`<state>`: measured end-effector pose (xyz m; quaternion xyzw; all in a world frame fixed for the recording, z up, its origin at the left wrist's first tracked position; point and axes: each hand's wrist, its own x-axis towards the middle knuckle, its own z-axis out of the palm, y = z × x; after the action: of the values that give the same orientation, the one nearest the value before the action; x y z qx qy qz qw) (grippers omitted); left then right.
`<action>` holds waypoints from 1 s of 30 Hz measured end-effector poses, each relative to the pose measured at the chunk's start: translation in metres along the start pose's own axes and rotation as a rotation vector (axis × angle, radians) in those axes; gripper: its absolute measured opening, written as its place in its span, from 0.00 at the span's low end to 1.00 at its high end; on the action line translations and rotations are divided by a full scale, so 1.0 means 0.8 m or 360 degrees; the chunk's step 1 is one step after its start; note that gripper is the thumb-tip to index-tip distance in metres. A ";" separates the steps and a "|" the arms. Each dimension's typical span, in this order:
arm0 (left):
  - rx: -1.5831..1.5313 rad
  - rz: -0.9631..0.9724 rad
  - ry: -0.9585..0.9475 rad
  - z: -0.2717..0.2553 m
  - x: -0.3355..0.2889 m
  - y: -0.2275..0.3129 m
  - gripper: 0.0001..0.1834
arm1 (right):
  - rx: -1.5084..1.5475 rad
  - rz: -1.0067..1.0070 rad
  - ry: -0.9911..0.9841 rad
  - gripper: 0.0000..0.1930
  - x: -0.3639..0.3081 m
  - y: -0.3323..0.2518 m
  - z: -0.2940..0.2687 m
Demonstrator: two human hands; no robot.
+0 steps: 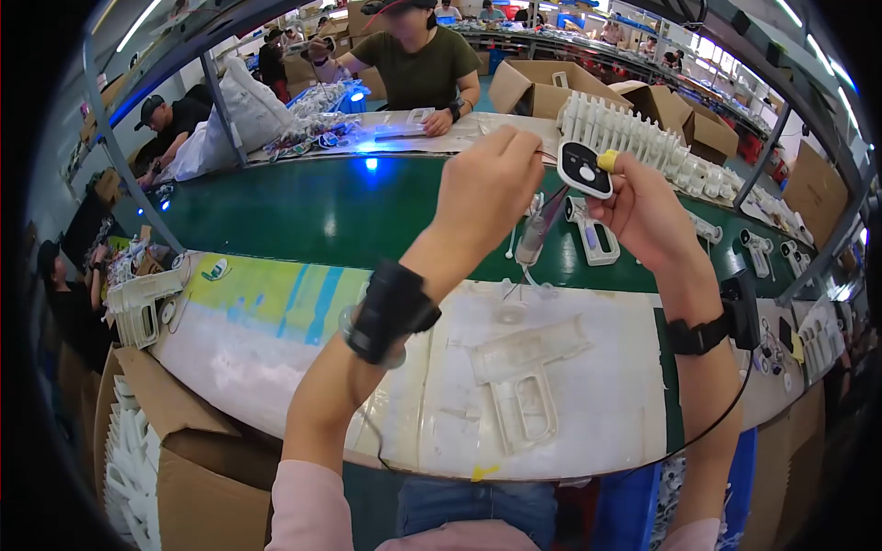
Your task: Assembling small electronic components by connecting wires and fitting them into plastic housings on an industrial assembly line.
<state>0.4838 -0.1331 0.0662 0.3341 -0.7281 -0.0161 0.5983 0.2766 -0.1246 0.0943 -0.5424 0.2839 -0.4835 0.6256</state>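
My right hand [643, 207], with a yellow cover on a fingertip, grips a small rounded panel [585, 171], white-edged with a black face and pale round spots. My left hand [491, 179] is raised beside it with the fingers pinched. A thin wire seems to run between that hand and the panel; what the fingers hold is hidden. Below the panel hangs a pale translucent part [532, 241] with dark wires above it and thin leads underneath. On the white work surface [606, 422] lies a translucent white gun-shaped shell half [525, 378], its open side facing up.
Ahead runs a green conveyor belt [303, 197] carrying white gun-shaped pieces [593, 234]. White shells [616, 133] stand in a row beyond it. Opposite me a person [413, 69] works. Cardboard boxes stand at left [207, 477] and far right. A cable hangs from my right wrist.
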 end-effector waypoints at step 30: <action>-0.0135 -0.0781 -0.1067 -0.044 -0.299 -0.022 0.40 | -0.1846 -0.0053 -0.0072 0.11 -0.086 0.241 0.051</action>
<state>0.5374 -0.0123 -0.1374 0.4491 -0.7801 -0.2959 0.3197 0.3443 -0.0560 -0.0913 -0.8111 0.4804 -0.2469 0.2245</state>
